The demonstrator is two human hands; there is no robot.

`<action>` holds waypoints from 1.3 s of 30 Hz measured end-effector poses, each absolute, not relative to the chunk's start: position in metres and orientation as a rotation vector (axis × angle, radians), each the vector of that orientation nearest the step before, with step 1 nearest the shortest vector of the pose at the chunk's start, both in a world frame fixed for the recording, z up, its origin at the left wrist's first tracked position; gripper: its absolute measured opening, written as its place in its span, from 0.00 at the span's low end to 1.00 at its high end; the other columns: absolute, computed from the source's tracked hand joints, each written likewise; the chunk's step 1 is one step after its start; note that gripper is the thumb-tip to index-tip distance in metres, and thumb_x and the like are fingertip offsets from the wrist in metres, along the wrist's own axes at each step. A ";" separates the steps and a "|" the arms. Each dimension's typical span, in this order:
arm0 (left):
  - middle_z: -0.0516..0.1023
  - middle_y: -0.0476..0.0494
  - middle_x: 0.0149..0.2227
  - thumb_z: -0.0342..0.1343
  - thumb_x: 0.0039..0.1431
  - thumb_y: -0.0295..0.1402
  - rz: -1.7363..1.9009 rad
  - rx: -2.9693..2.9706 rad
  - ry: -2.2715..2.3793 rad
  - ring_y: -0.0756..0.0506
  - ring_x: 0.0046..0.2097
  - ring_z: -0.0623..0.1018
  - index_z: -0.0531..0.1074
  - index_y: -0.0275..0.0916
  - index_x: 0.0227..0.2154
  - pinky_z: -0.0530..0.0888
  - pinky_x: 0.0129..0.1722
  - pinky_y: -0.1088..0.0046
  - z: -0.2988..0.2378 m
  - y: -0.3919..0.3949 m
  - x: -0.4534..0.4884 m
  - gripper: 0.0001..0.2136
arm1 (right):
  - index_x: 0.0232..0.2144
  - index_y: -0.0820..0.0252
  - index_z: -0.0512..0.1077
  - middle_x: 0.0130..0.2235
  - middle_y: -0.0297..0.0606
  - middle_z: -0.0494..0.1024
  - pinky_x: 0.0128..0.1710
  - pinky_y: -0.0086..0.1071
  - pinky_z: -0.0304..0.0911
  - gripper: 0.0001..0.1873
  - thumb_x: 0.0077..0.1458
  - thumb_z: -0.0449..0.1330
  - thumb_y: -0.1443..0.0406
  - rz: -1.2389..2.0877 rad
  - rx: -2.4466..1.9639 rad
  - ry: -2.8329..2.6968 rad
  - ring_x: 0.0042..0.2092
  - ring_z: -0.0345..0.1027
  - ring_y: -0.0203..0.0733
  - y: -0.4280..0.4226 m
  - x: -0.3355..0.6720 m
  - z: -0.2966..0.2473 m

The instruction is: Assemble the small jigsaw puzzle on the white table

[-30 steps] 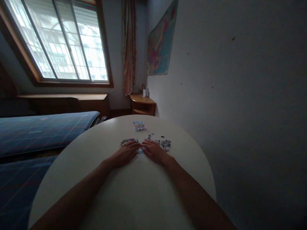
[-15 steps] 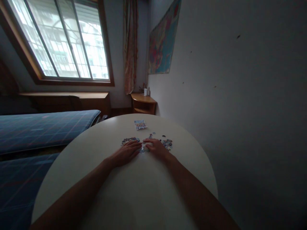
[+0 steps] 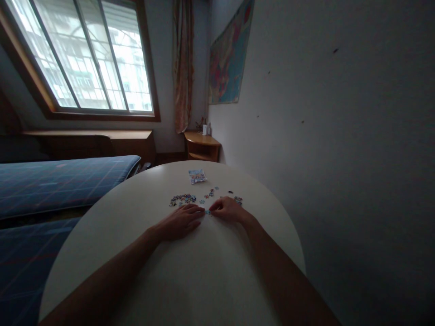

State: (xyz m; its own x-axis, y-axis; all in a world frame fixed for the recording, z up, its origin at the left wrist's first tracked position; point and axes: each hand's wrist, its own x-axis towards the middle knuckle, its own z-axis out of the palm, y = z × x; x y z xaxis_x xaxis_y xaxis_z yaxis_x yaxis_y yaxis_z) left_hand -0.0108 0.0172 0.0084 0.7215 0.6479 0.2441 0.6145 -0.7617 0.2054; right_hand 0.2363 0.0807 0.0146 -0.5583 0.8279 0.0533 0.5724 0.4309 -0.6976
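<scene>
My left hand (image 3: 180,222) lies flat on the white round table (image 3: 204,271), fingers stretched out, their tips at small light-blue jigsaw pieces (image 3: 207,212). From the other side my right hand (image 3: 231,210) pinches at these same pieces, thumb and forefinger together; the fingertips partly cover them. A heap of loose jigsaw pieces (image 3: 185,198) lies just beyond my left hand. More pieces (image 3: 238,199) show behind my right hand, which hides part of that heap. Several single pieces (image 3: 211,193) are scattered between the heaps.
A small picture sheet (image 3: 197,176) lies near the table's far edge. One dark piece (image 3: 230,192) sits apart at the right. Beyond the table are a blue plaid mattress (image 3: 68,181) on the left, a corner shelf (image 3: 203,140) and a wall (image 3: 340,158) on the right.
My right hand has shifted right and closed into a pinch. My left hand has drawn slightly nearer to me, uncovering more of the left heap and some single pieces.
</scene>
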 end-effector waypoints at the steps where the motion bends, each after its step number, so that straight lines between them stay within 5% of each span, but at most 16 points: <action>1: 0.68 0.44 0.62 0.42 0.70 0.40 0.464 2.816 1.038 0.41 0.63 0.65 0.64 0.47 0.62 0.62 0.63 0.58 0.008 0.017 -0.011 0.20 | 0.36 0.57 0.82 0.34 0.37 0.84 0.35 0.29 0.65 0.11 0.49 0.64 0.63 0.886 -1.198 -2.320 0.35 0.76 0.40 0.080 0.236 0.016; 17: 0.67 0.44 0.63 0.46 0.68 0.40 0.476 2.799 1.032 0.40 0.64 0.64 0.62 0.47 0.63 0.62 0.63 0.58 0.005 0.018 -0.011 0.22 | 0.32 0.56 0.82 0.31 0.36 0.83 0.33 0.28 0.62 0.08 0.46 0.67 0.62 0.720 -1.342 -2.460 0.34 0.75 0.39 0.065 0.228 0.032; 23: 0.66 0.44 0.64 0.47 0.68 0.41 0.519 2.789 1.116 0.40 0.64 0.65 0.64 0.46 0.62 0.62 0.64 0.56 0.002 0.025 -0.018 0.21 | 0.34 0.57 0.82 0.33 0.37 0.83 0.35 0.29 0.63 0.11 0.53 0.64 0.57 0.551 -1.316 -2.293 0.33 0.74 0.38 0.074 0.241 0.033; 30: 0.72 0.44 0.58 0.48 0.66 0.40 0.732 2.698 1.423 0.42 0.58 0.71 0.72 0.45 0.52 0.68 0.59 0.58 0.000 0.043 -0.057 0.16 | 0.39 0.57 0.80 0.43 0.42 0.81 0.47 0.35 0.65 0.10 0.54 0.61 0.64 0.241 -1.554 -1.996 0.44 0.73 0.43 0.098 0.272 0.006; 39: 0.78 0.41 0.48 0.49 0.62 0.41 0.719 2.451 1.840 0.39 0.51 0.75 0.76 0.43 0.44 0.70 0.55 0.59 -0.004 0.055 -0.105 0.15 | 0.48 0.57 0.76 0.54 0.45 0.75 0.57 0.42 0.60 0.21 0.56 0.62 0.53 0.191 -1.632 -2.054 0.54 0.67 0.51 0.100 0.278 -0.005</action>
